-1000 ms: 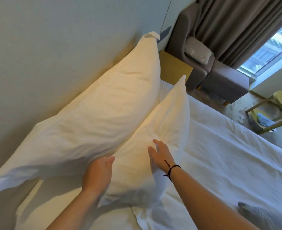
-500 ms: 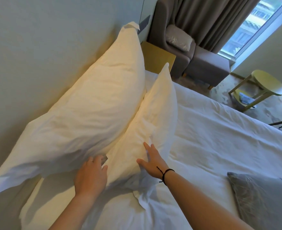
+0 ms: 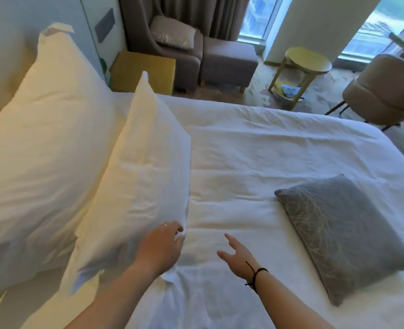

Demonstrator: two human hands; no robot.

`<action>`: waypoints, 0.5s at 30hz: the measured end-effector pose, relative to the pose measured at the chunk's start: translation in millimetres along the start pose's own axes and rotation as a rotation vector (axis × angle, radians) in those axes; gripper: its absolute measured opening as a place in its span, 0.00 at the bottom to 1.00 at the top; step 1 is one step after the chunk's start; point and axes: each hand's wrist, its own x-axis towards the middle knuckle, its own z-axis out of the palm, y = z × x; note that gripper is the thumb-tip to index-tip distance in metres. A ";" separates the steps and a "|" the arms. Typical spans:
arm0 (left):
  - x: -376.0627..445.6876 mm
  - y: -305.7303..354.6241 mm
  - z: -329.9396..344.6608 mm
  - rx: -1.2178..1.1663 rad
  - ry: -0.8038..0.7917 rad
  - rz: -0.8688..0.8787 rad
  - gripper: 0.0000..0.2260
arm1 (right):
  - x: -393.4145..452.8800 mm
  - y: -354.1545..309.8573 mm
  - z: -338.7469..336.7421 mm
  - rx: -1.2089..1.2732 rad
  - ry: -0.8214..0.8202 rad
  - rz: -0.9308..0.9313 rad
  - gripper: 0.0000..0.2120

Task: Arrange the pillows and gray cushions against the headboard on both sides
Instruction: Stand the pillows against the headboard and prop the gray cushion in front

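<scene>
Propped against the headboard, a large white pillow leans upright with a smaller white pillow standing on edge just in front of it and touching it. A person's left hand rests on the lower corner of the smaller pillow, its fingers curled over the fabric edge; a ring shows on one finger. Their right hand, a black cord bracelet at the wrist, hovers above the white bed sheet with fingers loosely spread, holding nothing. One gray cushion lies flat on the bed, well apart from the pillows. Beyond the bed stand a yellow nightstand, a gray armchair holding a second cushion, a round side table and a tan chair.
</scene>
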 end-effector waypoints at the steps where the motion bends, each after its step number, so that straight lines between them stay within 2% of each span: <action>1: 1.4 10.8 14.5 -0.004 -0.032 -0.010 0.09 | 0.3 27.0 -19.6 0.027 0.037 0.040 0.33; 5: 6.7 69.8 75.3 -0.006 -0.136 -0.047 0.05 | -1.9 147.6 -103.2 0.069 0.189 0.207 0.34; 9: 14.8 140.1 130.7 -0.004 -0.170 -0.054 0.03 | 2.0 262.8 -183.7 -0.078 0.324 0.354 0.38; 12: 25.6 188.3 165.6 -0.028 -0.194 -0.059 0.04 | 9.8 317.7 -225.1 -0.197 0.412 0.411 0.39; 15: 31.0 222.7 191.1 -0.047 -0.224 -0.060 0.05 | 23.9 345.8 -238.8 -0.358 0.385 0.394 0.44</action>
